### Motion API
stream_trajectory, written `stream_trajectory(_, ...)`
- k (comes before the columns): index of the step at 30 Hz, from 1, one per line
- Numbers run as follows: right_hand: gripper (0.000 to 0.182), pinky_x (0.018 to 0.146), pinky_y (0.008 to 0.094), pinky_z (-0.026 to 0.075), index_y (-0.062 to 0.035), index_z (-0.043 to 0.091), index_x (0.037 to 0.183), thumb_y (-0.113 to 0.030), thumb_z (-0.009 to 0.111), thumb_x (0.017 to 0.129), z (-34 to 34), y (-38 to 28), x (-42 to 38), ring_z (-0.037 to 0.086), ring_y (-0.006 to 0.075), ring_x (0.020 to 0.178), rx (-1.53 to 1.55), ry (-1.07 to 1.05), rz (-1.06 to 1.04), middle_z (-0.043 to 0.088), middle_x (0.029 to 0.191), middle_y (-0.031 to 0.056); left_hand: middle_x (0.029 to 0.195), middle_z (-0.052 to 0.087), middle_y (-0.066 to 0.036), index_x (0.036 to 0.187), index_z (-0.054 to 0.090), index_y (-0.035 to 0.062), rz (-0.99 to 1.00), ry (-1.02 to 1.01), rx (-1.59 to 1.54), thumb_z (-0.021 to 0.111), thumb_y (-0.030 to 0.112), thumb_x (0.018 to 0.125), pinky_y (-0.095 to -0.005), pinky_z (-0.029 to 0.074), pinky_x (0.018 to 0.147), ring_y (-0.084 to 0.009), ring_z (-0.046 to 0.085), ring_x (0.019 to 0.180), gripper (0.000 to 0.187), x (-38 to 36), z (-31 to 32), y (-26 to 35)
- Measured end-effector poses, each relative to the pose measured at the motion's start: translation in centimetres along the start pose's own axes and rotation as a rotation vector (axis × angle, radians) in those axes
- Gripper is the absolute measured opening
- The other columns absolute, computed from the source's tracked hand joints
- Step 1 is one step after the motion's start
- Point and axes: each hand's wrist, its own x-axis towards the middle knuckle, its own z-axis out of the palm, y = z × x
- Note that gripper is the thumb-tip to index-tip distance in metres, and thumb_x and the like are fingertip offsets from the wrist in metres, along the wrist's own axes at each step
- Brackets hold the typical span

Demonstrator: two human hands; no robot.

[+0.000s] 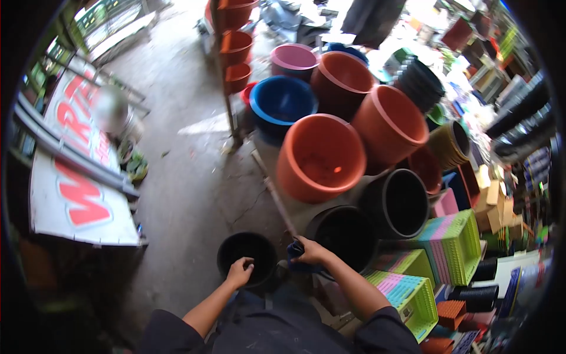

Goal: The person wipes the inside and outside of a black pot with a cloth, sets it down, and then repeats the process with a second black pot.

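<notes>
Bucket between sign (left) and baskets

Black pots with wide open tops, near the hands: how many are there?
3: one black pot at the left hand, a second pot beside the right hand, a third pot just beyond that. Others may be hidden.

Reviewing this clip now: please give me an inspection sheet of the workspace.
Surface: grey floor, cracked in places.
Job's things: small black bucket on the floor; dark blue cloth-like item.
Clutter: orange tubs, larger black tubs and stacked pastel crates crowd the right side of the picture.
Hands: left hand at the small black bucket, contact unclear; right hand grips the dark blue item.
Cables: nothing seen.
Surroundings: white banner with red letters; upright pole; background partly blurred.
</notes>
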Motion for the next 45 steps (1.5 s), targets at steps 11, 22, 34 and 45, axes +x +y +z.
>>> stream_trajectory(11, 0.036, 0.093, 0.0424, 0.048, 0.0025, 0.063, 0.112, -0.006, 0.063, 0.077, 19.2, 3.2, 9.1, 0.059, 0.0378, 0.111, 0.168, 0.112, 0.233, 0.064, 0.111, 0.0247, 0.114, 0.064, -0.018, 0.124, 0.056, 0.005, -0.343, 0.134, 0.109, 0.069, 0.018, 0.083, -0.0383, 0.049, 0.092, -0.0299, 0.064, 0.105, 0.045, -0.5, -4.8, -18.6)
stream_trajectory(22, 0.063, 0.115, 0.0414, 0.026, -0.0016, 0.026, 0.148, -0.017, 0.055, 0.094, 29.8, 15.3, 18.8, 0.029, 0.0344, 0.141, 0.472, 0.437, 0.678, 0.03, 0.152, 0.0224, 0.094, 0.058, -0.011, 0.117, 0.049, 0.004, -0.316, 0.225, 0.09, 0.079, 0.02, 0.076, -0.0382, 0.049, 0.078, -0.0257, 0.06, 0.088, 0.053, 3.6, -2.3, -24.4)
stream_trajectory(34, 0.063, 0.112, 0.0395, 0.031, 0.0001, 0.032, 0.144, -0.018, 0.061, 0.092, 27.5, 11.5, 16.0, 0.04, 0.0343, 0.135, 0.486, 0.508, 0.629, 0.042, 0.144, 0.022, 0.108, 0.06, -0.018, 0.118, 0.048, 0.0003, -0.478, 0.134, -0.012, 0.079, 0.02, 0.074, -0.0393, 0.047, 0.091, -0.0325, 0.059, 0.103, 0.057, 4.1, -3.4, -23.9)
stream_trajectory(45, 0.042, 0.099, 0.0364, 0.043, 0.002, 0.048, 0.128, -0.014, 0.06, 0.091, 19.5, 0.1, 7.5, 0.058, 0.027, 0.112, 0.57, 0.447, 0.381, 0.062, 0.118, 0.0175, 0.121, 0.056, -0.026, 0.121, 0.048, 0.0002, -0.202, 0.451, -0.22, 0.068, 0.013, 0.076, -0.0413, 0.043, 0.097, -0.0384, 0.055, 0.115, 0.05, -0.9, -9.8, -14.8)
